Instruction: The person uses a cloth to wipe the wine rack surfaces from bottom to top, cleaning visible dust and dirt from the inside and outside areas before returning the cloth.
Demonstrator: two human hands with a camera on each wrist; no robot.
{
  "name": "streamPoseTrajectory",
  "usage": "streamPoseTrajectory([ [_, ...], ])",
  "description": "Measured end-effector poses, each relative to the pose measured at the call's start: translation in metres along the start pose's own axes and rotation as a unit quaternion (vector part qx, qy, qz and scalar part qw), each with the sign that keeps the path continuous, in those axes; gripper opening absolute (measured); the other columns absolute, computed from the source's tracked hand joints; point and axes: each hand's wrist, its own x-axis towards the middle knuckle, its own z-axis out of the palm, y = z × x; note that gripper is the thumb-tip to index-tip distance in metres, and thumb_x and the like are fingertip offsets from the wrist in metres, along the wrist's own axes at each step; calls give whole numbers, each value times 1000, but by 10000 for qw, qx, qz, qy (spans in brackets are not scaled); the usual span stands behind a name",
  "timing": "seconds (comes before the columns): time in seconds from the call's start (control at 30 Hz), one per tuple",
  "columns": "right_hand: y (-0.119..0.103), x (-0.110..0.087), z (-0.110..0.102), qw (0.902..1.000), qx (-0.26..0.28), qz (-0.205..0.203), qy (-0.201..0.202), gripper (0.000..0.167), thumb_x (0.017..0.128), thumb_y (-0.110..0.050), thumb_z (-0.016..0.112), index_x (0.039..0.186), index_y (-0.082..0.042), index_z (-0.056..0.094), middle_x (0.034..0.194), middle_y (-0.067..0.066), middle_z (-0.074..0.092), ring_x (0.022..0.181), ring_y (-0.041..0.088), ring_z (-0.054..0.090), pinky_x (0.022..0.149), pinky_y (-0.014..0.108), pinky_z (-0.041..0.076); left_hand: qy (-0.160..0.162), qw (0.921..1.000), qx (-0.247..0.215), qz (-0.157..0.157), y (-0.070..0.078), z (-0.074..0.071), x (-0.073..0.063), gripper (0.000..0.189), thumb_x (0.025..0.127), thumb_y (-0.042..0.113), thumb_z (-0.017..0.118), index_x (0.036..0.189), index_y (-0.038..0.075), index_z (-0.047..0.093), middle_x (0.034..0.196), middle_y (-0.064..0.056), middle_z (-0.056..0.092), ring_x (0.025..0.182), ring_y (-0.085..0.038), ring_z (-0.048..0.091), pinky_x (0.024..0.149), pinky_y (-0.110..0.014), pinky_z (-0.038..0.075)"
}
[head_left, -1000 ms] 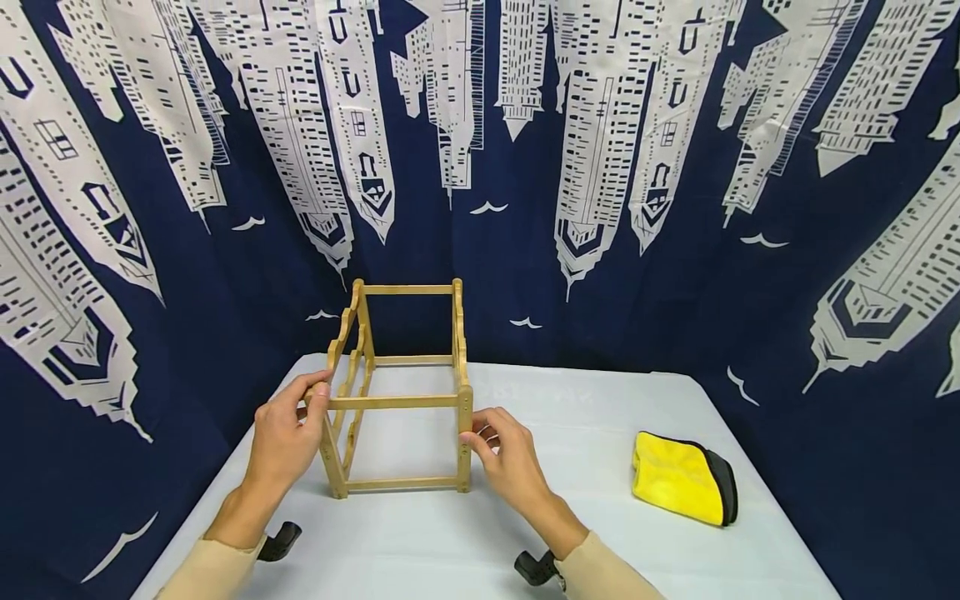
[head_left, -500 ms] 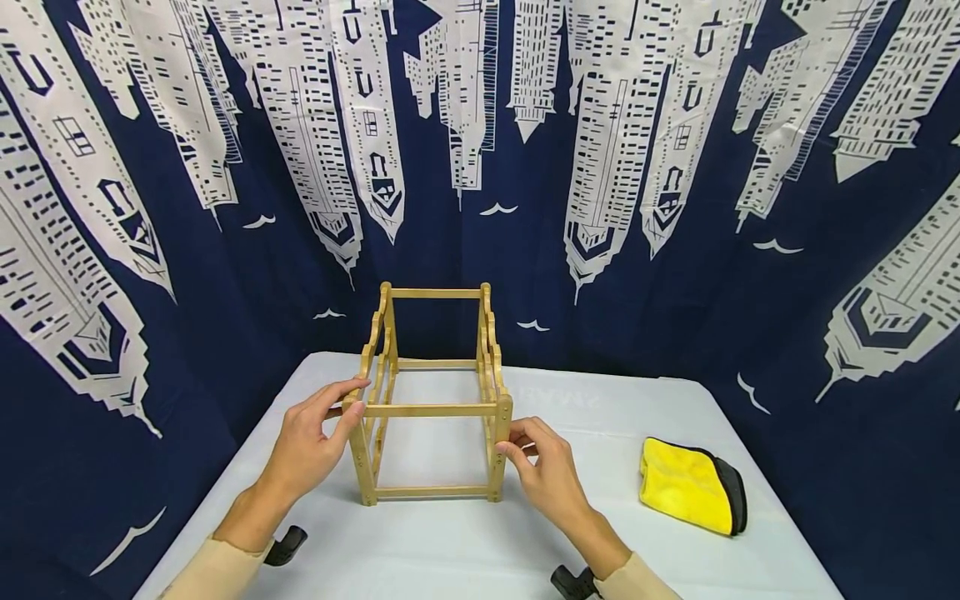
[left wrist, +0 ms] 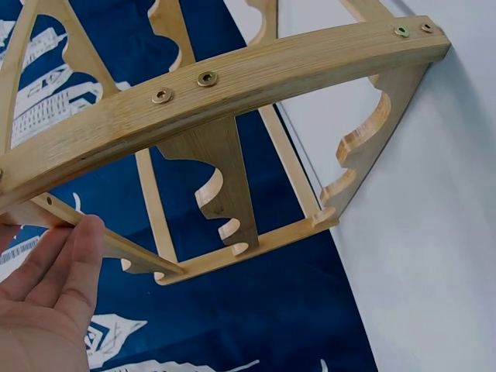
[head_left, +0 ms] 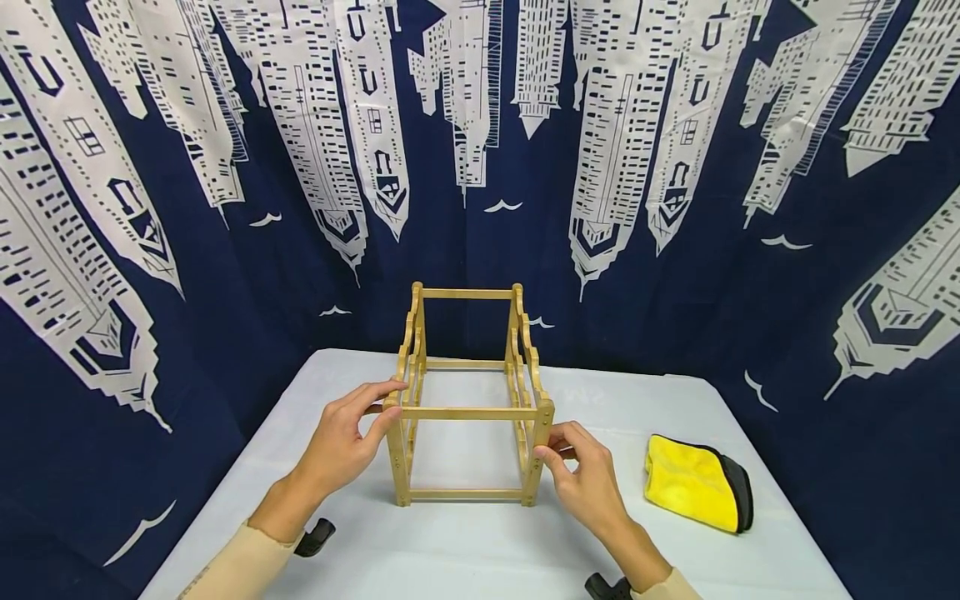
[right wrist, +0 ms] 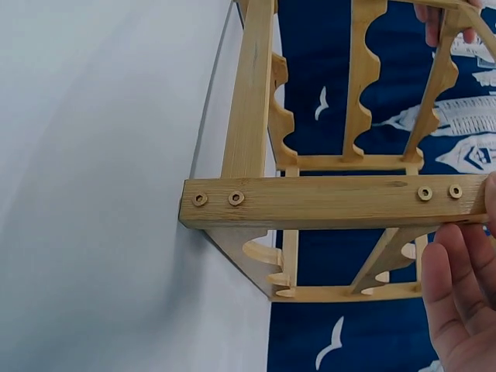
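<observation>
A light wooden rack (head_left: 468, 413) with wavy, notched side rails stands upright on the white table, in the middle of the head view. My left hand (head_left: 347, 439) grips its near left top corner, thumb in front and fingers behind. On the other side my right hand (head_left: 587, 475) pinches the near right post below the top corner. In the left wrist view, the fingers (left wrist: 81, 267) of the left hand curl against a rail beside a post with metal bolts. The right wrist view shows the bolted post (right wrist: 333, 203) with the right hand (right wrist: 461, 287) at its end.
A folded yellow cloth (head_left: 693, 483) with black edging lies on the table's right side. Behind the white table (head_left: 465, 554) hangs a navy curtain (head_left: 480, 242) printed with white buildings and birds. Black wrist-camera mounts (head_left: 315, 537) stick out below both wrists.
The rack has moved to the right across the table and turned slightly, with both hands moving along on it. The yellow cloth stays in place on the table.
</observation>
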Motion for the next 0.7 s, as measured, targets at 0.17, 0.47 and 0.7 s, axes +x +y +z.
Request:
streamPoseTrajectory([
  [0.17,6,-5,-9,9999,-31,41,128,21,97,-3,93,105,-16,79,96,-9,75,87,4,71,82,16,64,-46,9998,-157,86,4,10,5,36,110,4,78,146,7,76,135,-12,84,116,-28,85,96,-38,74],
  [0.47,10,-12,-22,9997,-39,124,215,22,98,-3,92,104,-20,79,95,-11,73,86,4,70,83,14,63,-105,9993,-350,12,9,24,10,37,111,7,78,148,9,76,139,-12,83,121,-29,84,99,-38,74],
  [0.7,11,-13,-29,9994,-57,-53,329,27,96,0,93,103,-22,78,94,-10,73,84,6,70,82,13,61,-69,9990,-426,76,11,32,14,36,111,7,78,147,8,76,140,-12,83,119,-28,85,99,-39,74],
])
